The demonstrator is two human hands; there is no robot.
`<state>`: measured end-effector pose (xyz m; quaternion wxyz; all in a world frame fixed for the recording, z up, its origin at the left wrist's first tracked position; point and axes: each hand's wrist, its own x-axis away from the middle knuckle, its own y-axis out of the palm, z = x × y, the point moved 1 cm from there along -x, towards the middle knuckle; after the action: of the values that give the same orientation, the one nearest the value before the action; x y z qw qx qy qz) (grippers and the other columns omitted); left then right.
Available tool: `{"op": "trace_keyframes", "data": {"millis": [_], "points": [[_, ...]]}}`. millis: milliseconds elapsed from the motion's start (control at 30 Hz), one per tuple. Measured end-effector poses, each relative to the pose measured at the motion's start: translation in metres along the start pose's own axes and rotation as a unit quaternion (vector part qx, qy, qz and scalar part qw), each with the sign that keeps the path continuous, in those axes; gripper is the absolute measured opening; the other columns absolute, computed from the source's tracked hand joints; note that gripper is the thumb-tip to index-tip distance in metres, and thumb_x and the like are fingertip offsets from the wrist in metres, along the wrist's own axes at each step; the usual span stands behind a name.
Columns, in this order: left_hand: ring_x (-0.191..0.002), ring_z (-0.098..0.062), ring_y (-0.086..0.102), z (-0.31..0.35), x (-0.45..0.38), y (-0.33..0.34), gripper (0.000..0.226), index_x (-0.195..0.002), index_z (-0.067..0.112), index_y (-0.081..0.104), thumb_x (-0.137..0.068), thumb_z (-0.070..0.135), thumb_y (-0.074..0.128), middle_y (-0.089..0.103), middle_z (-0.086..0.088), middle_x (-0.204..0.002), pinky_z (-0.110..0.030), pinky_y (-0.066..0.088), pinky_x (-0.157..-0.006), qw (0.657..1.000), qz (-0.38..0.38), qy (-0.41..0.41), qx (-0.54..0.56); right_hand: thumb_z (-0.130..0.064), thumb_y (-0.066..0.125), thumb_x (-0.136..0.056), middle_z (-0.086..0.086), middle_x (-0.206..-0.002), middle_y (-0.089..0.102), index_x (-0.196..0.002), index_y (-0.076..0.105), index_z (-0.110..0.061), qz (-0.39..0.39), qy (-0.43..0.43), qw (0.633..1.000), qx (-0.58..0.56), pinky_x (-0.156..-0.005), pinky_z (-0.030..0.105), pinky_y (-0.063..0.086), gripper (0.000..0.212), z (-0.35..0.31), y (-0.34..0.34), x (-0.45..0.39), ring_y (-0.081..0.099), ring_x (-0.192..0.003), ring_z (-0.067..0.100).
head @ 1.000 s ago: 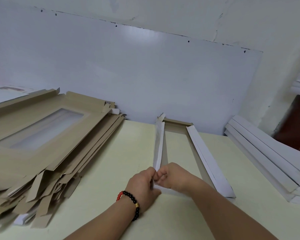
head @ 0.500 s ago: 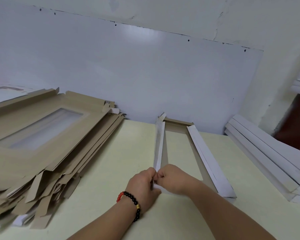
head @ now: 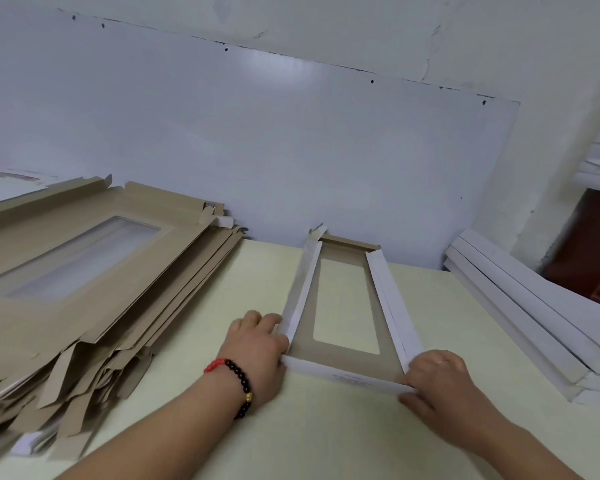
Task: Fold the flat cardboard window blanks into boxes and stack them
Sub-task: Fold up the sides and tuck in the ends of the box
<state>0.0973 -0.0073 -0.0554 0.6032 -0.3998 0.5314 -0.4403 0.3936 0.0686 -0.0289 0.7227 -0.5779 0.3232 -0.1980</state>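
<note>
Left hand (head: 258, 341) and right hand (head: 437, 379), fingers curled, grip the near corners of the half-folded window box (head: 347, 374). Its walls stand raised; nothing lies inside.

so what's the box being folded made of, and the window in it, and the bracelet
Box: thin cardboard, matte, brown on the inner face and white on the outer; its walls stand up along sharp creases.
Window: it looks like clear film or an open cutout, with the table showing through; I cannot tell which.
Bracelet: glossy dark round beads, some red, one gold; glass, stone or plastic.
</note>
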Motion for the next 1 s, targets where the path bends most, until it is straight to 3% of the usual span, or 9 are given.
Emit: {"op": "trace_keyframes", "data": {"millis": [100,233,333,500,600,667,767,900,1000], "points": [[-0.120,-0.028,0.034,0.032,-0.009,-0.008,0.031,-0.107,0.024,0.061,-0.078,0.020,0.050,0.049,0.001,-0.125,-0.039,0.015,-0.101,0.995,-0.017,0.078,-0.064,-0.036,0.066,-0.066,-0.017,-0.060,0.048,-0.054,0.049,-0.030,0.029,0.005,1.000,0.005,-0.076,0.030,0.035,0.022,-0.025,-0.003,-0.002,0.060,-0.065,0.011],[-0.111,-0.028,0.047,0.089,-0.014,-0.001,0.025,-0.112,0.020,0.059,-0.096,0.031,0.044,0.056,-0.006,-0.112,-0.041,0.026,-0.098,0.984,-0.113,0.129,-0.043,-0.038,0.045,-0.079,-0.011,-0.056,0.050,-0.054,0.053,-0.025,0.027,-0.049,0.998,-0.003,-0.074,0.028,0.030,0.029,-0.064,0.003,-0.017,0.057,-0.060,0.013],[-0.114,-0.028,0.051,0.095,-0.015,0.001,0.026,-0.116,0.019,0.058,-0.095,0.018,0.042,0.056,-0.006,-0.116,-0.038,0.033,-0.096,0.982,-0.148,0.108,-0.032,-0.027,0.046,-0.080,-0.009,-0.087,0.054,-0.086,0.060,-0.026,-0.039,-0.067,0.997,-0.018,-0.096,0.025,0.024,0.015,-0.052,0.001,-0.024,0.053,-0.100,0.014],[-0.110,-0.029,0.052,0.095,-0.016,-0.003,0.026,-0.116,0.017,0.057,-0.094,0.014,0.043,0.055,-0.007,-0.114,-0.040,0.040,-0.093,0.980,-0.173,0.099,-0.027,0.000,0.040,-0.066,-0.014,-0.125,0.039,-0.124,0.044,-0.033,-0.148,-0.093,0.984,-0.022,-0.107,0.021,0.015,0.067,-0.016,-0.016,-0.032,0.022,-0.133,0.006],[-0.107,-0.028,0.054,0.098,-0.016,-0.006,0.026,-0.114,0.017,0.059,-0.092,0.014,0.045,0.056,-0.006,-0.112,-0.039,0.044,-0.090,0.977,-0.194,0.087,-0.012,0.006,0.040,-0.075,-0.008,-0.128,0.043,-0.127,0.044,-0.028,-0.120,-0.108,0.987,0.026,-0.091,0.026,0.033,0.063,-0.019,-0.016,-0.041,0.037,-0.122,0.016],[-0.103,-0.027,0.056,0.098,-0.017,-0.007,0.026,-0.111,0.018,0.061,-0.090,0.015,0.046,0.059,-0.006,-0.110,-0.037,0.047,-0.089,0.974,-0.218,0.062,0.020,0.000,0.040,-0.080,-0.006,-0.120,0.046,-0.124,0.046,-0.027,-0.071,0.013,0.996,-0.050,-0.083,0.029,0.040,0.052,-0.021,-0.012,-0.040,0.045,-0.110,0.017],[-0.101,-0.025,0.061,0.100,-0.020,-0.014,0.028,-0.110,0.018,0.064,-0.088,0.021,0.049,0.064,-0.004,-0.110,-0.035,0.051,-0.089,0.967,-0.244,0.024,0.069,-0.022,0.049,-0.083,-0.007,-0.104,0.049,-0.109,0.048,-0.029,-0.013,0.210,0.959,-0.189,-0.080,0.029,0.044,0.027,-0.026,-0.007,-0.028,0.051,-0.094,0.014],[-0.111,-0.020,0.058,0.110,-0.031,-0.021,0.041,-0.128,0.019,0.053,-0.089,0.030,0.059,0.060,-0.001,-0.124,-0.034,0.048,-0.098,0.939,-0.297,-0.008,0.172,-0.053,0.066,-0.070,-0.010,-0.086,0.062,-0.088,0.054,-0.037,-0.034,0.228,0.931,-0.283,-0.065,0.017,0.045,0.027,-0.035,0.006,-0.006,0.058,-0.076,0.002],[-0.087,-0.020,0.057,0.117,-0.044,-0.019,0.013,-0.079,0.023,0.047,-0.088,0.018,0.055,0.057,-0.002,-0.092,-0.029,0.052,-0.084,0.920,-0.309,-0.053,0.236,-0.060,0.071,-0.063,-0.013,-0.078,0.065,-0.086,0.062,-0.039,-0.061,0.198,0.934,-0.292,-0.056,0.009,0.042,0.033,-0.035,0.004,0.000,0.059,-0.069,-0.006]]}}
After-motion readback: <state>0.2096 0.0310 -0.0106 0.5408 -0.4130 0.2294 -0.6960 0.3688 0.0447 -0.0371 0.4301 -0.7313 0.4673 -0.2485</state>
